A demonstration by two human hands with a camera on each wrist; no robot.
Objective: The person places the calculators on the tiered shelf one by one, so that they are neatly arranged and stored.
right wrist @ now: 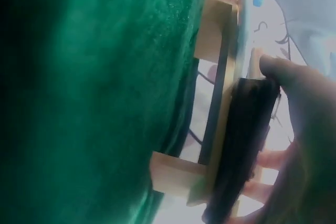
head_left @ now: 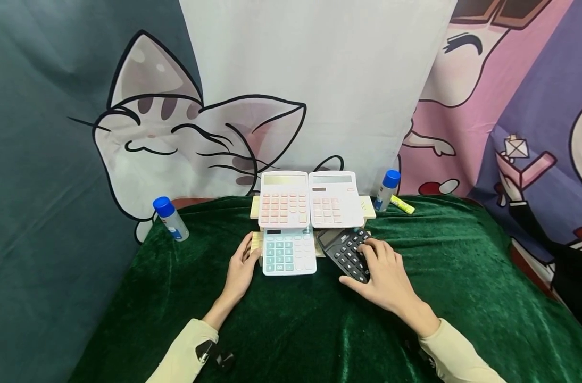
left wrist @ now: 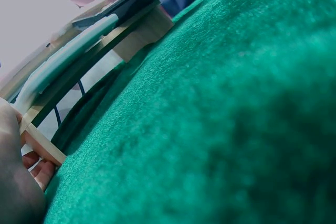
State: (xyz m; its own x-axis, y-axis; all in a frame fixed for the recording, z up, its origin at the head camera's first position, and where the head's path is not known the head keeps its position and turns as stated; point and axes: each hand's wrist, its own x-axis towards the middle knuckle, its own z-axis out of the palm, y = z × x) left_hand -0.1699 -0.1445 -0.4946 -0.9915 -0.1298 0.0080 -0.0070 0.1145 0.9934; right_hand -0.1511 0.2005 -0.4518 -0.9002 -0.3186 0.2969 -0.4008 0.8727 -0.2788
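A low two-tier wooden stand [left wrist: 139, 35] bears several calculators. My left hand [head_left: 240, 271] grips its left end, with fingers round the wooden leg in the left wrist view. Right beside that hand, a light blue calculator [head_left: 289, 252] lies on the front tier. My right hand [head_left: 387, 274] holds a black calculator [head_left: 347, 254] at a tilt over the tier's right part, fingers on its keys and thumb at its lower edge. On the back tier a white calculator with pink keys [head_left: 284, 200] and another white calculator [head_left: 335, 200] lean side by side.
A blue-capped glue bottle [head_left: 171, 219] stands left of the stand. Another blue-capped bottle [head_left: 387, 190] is at the back right, next to a yellow-green stick [head_left: 402, 205]. Dark green velvet cloth [head_left: 291, 330] covers the table. A printed cartoon curtain [head_left: 348, 80] hangs behind.
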